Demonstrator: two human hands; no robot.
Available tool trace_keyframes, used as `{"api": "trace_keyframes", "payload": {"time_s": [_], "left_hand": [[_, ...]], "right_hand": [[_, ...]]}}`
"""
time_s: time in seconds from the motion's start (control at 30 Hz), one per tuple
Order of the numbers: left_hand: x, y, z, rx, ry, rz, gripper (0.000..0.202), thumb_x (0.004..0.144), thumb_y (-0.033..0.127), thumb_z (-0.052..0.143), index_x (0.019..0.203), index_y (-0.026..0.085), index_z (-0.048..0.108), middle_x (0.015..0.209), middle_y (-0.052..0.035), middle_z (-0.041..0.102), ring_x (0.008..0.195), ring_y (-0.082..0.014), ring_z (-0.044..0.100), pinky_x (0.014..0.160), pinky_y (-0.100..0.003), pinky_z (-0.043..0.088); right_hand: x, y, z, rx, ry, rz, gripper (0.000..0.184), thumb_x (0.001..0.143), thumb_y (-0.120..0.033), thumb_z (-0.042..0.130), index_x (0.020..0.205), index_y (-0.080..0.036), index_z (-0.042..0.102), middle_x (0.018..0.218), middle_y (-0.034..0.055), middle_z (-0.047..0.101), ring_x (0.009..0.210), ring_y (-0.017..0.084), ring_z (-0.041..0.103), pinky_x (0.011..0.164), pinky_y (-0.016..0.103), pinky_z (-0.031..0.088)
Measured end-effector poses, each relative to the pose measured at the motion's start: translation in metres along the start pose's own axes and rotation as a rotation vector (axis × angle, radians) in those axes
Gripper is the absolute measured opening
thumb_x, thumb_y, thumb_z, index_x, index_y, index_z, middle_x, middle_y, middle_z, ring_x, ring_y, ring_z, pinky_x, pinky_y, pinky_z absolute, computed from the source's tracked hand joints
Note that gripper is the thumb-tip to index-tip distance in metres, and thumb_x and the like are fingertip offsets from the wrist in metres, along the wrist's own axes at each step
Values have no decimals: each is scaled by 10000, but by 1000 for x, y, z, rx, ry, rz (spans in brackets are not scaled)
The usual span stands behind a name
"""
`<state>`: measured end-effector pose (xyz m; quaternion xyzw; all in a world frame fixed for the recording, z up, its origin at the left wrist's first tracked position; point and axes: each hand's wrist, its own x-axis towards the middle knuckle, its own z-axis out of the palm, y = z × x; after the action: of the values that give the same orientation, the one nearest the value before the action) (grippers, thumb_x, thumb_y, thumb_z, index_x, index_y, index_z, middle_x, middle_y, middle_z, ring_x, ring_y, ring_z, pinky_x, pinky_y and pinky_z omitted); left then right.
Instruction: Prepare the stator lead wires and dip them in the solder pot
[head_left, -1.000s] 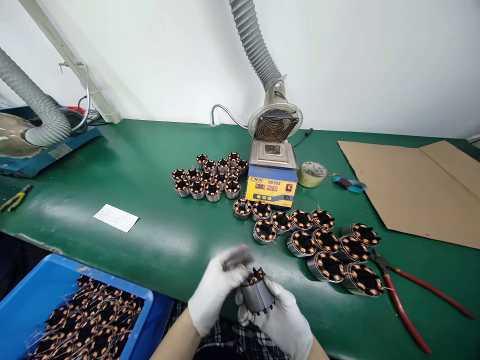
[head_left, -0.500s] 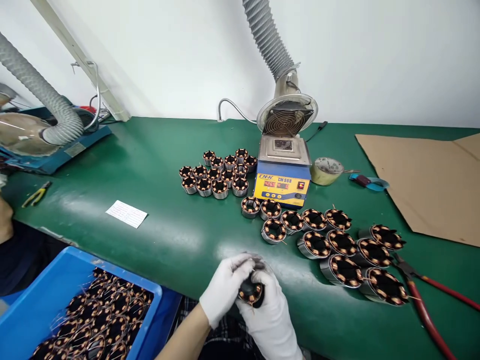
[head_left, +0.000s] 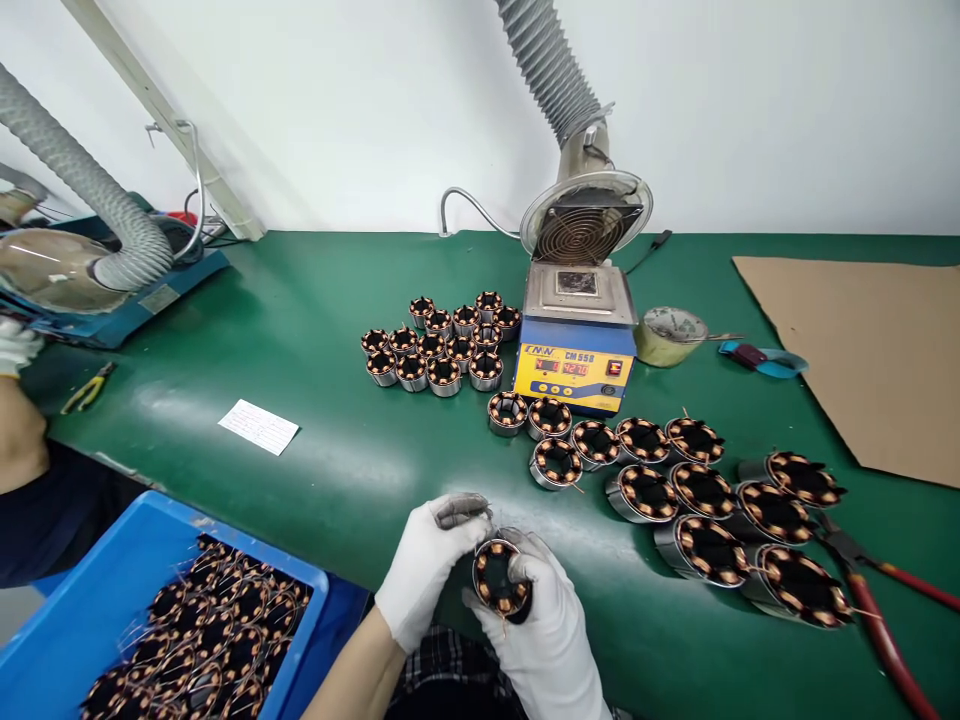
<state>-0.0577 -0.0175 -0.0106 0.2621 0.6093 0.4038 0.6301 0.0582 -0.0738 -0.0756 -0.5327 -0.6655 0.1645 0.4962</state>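
Holds coil ring (head_left: 496,600) in right hand (head_left: 541,610), over table (head_left: 360,470) edge; probably pinches wire (head_left: 510,531) with left hand (head_left: 431,560), too fine to confirm. Likely sorts wire ends; next, calls for steady grip.

One head-worn view, forward and down over the nearby hands (head_left: 427,570) and green bench (head_left: 330,310) to the white wall (head_left: 360,120).

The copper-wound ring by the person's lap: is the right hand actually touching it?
Touching. The head view shows the right hand gripping the copper-wound ring, its gloved thumb lapping over the rim.
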Motion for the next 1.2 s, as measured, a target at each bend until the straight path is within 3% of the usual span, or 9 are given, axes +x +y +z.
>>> {"api": "trace_keyframes", "payload": {"time_s": [0.13,0.27,0.47,0.57,0.67,0.8,0.9,1.0,1.2], "left_hand": [[-1,0,10,33,-46,3,182,426,164,729,564,149,611,550,22,611,543,-102,535,573,-240,428],[-1,-3,12,80,18,52,145,429,151,690,503,166,567,499,34,579,511,-101,517,540,-236,419],[-3,-5,-3,261,-23,141,283,501,161,685,783,186,696,809,-39,728,807,-203,642,788,-309,480],[-5,-1,-10,388,-90,158,108,573,197,663,673,179,698,742,-29,712,750,-189,621,738,-286,471],[-5,0,-13,277,-105,94,112,567,249,693,539,154,640,546,5,612,563,-130,527,574,-249,433],[2,0,-17,9,-14,122,213,605,352,723,655,158,652,619,5,638,628,-122,552,640,-239,442],[5,5,-17,36,-117,73,303,573,322,758,819,163,682,786,-36,701,783,-160,605,767,-269,447],[5,7,-12,150,-249,6,242,533,256,765,730,144,680,718,-27,680,716,-149,587,722,-270,444],[1,1,1,140,-84,14,167,475,215,721,549,145,588,525,32,577,537,-96,510,559,-233,412]], "right_hand": [[0,0,0,-15,-34,15,294,750,-305,669,993,-258,508,971,95,663,867,281,639,786,480,514],[1,-1,-1,1,-44,49,271,745,-299,675,965,-255,524,976,96,665,891,282,636,794,472,517],[3,-3,-3,59,-19,39,269,728,-267,698,941,-266,534,966,73,674,874,275,643,832,483,501],[3,-3,-4,34,-26,30,293,732,-269,700,972,-264,531,976,75,673,894,281,639,833,491,500],[2,-3,-3,35,-3,35,289,726,-286,710,965,-266,548,966,76,677,879,290,639,825,503,501],[0,-2,-3,27,-4,76,316,701,-317,740,957,-261,563,987,93,675,900,309,631,799,510,511],[0,-3,-3,12,-11,68,313,711,-324,729,963,-258,556,994,95,672,908,309,628,802,506,510],[2,-4,-4,-53,-38,11,279,753,-320,684,970,-254,523,980,93,667,893,289,634,792,480,518],[6,-5,-5,-229,-13,-95,233,818,-357,571,980,-208,495,907,102,662,805,264,647,679,433,557]]}}
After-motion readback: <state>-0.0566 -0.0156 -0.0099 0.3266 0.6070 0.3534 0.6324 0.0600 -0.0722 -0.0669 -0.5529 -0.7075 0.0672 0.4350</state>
